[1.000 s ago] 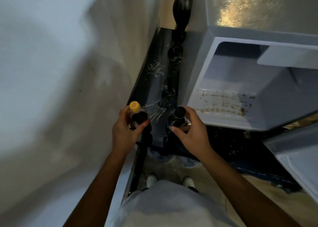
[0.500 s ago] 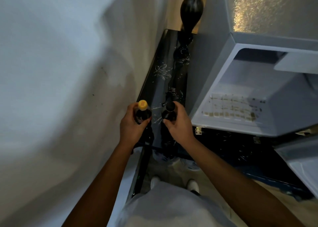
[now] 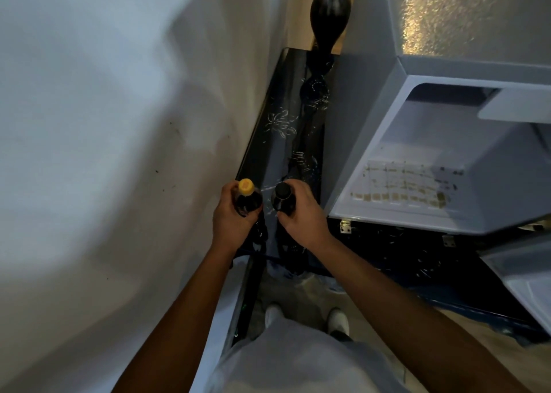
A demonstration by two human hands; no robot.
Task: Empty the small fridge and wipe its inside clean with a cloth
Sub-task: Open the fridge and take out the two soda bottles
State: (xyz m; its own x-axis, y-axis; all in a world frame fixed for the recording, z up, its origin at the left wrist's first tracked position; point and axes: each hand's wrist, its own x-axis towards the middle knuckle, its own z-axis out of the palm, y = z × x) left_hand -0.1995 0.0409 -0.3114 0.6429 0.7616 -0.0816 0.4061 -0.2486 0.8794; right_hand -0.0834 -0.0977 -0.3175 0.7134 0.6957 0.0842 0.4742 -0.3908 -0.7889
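My left hand grips a dark bottle with a yellow cap. My right hand grips a dark bottle with a black cap. Both bottles stand upright, side by side, over the near end of a glossy black table top. To the right the small grey fridge stands open; its white inside holds nothing, and brown stains streak its floor. The fridge door hangs open at the lower right. No cloth is in view.
A pale wall runs close along the left of the table. A dark turned wooden post stands at the table's far end. My white shoes are on the tan floor below.
Both hands have carried the bottles left, away from the fridge, and drawn closer together over the black table top. The view has shifted left with them.
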